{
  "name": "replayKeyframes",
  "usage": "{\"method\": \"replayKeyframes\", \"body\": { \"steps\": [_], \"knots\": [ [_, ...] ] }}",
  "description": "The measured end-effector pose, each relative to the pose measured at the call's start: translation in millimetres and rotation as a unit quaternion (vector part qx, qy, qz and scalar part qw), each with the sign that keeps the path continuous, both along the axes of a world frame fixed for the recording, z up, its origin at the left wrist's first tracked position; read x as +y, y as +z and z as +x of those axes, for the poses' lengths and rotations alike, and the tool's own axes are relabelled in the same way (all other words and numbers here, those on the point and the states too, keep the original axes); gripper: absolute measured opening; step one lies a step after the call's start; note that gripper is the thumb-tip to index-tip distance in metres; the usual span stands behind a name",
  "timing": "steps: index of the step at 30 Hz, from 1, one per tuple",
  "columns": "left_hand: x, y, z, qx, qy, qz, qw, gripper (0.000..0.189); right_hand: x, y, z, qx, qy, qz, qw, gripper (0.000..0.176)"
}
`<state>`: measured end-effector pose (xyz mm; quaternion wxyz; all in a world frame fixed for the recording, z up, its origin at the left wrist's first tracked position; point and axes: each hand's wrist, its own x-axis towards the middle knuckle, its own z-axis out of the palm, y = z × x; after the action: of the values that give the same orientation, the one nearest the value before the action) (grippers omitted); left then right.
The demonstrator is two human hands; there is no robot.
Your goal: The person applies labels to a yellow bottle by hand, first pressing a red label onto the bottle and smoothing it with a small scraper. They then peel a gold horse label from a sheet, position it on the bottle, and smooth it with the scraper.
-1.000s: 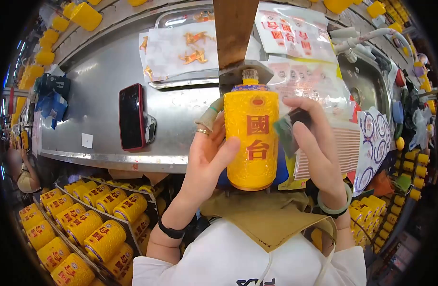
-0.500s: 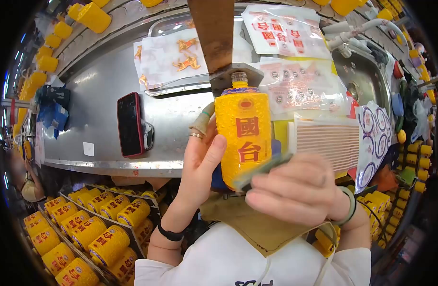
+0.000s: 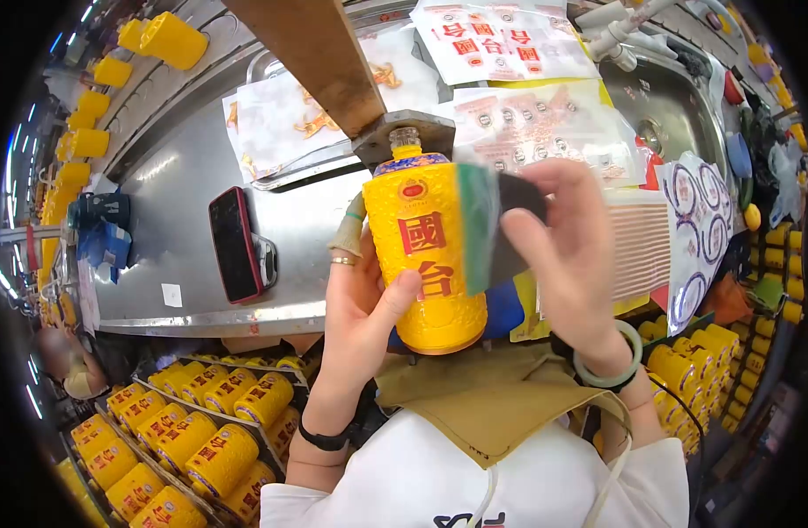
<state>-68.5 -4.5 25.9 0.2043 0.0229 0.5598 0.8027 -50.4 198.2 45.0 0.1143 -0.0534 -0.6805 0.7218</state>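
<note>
A yellow textured bottle point(image 3: 404, 308) with red characters, a red emblem and a blue patterned shoulder leans in front of me. Its clear neck meets a metal bracket point(image 3: 433, 132). My left hand point(image 3: 351, 304) grips the bottle's left side, thumb on the front; one finger wears a pale cover point(image 3: 347, 236). In my right hand point(image 3: 569, 242) is a flat scraper point(image 3: 508, 233), dark with a green edge and blurred by motion. That green edge lies against the bottle's right side, beside the characters.
A brown bar point(image 3: 312, 57) slants down to the bracket. Printed transfer sheets point(image 3: 545, 123) lie near the sink point(image 3: 672, 123). On the steel table point(image 3: 166, 233) lies a phone point(image 3: 234, 246). Crates of yellow bottles point(image 3: 188, 431) stand below left. Another person point(image 3: 78, 370) shows at far left.
The scraper has moved from the bottle's lower front up to its right side, and my right hand has risen with it. Bottle and bar have shifted left in view, the bottle now more tilted.
</note>
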Motion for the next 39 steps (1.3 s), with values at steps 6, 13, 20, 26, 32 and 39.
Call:
{"method": "replayKeyframes", "body": {
  "steps": [6,13,20,26,32,39],
  "knots": [
    [1.9,0.8,1.2,0.0,0.006,0.006,1.0,0.076,2.2,-21.0,-2.7,0.004,-0.024,0.124,0.992,0.032],
    [4.4,4.8,1.9,-0.015,0.028,0.014,0.999,0.074,14.5,-10.5,0.9,-0.133,0.048,-0.098,0.985,0.031],
    [8.4,9.0,1.0,-0.018,0.028,-0.035,0.999,0.079,-5.0,-27.6,-2.4,-0.174,0.128,-0.06,0.975,0.036],
    [9.0,9.8,2.4,-0.035,0.031,-0.031,0.998,0.078,0.7,-23.3,-2.1,-0.208,0.142,-0.108,0.962,0.034],
    [7.5,5.2,3.4,-0.022,0.033,-0.033,0.999,0.077,4.4,-21.4,-2.4,-0.225,0.146,-0.121,0.956,0.039],
    [10.6,6.0,5.2,-0.023,0.051,-0.016,0.998,0.072,10.4,-26.4,3.0,-0.178,0.175,-0.101,0.963,0.047]
  ]
}}
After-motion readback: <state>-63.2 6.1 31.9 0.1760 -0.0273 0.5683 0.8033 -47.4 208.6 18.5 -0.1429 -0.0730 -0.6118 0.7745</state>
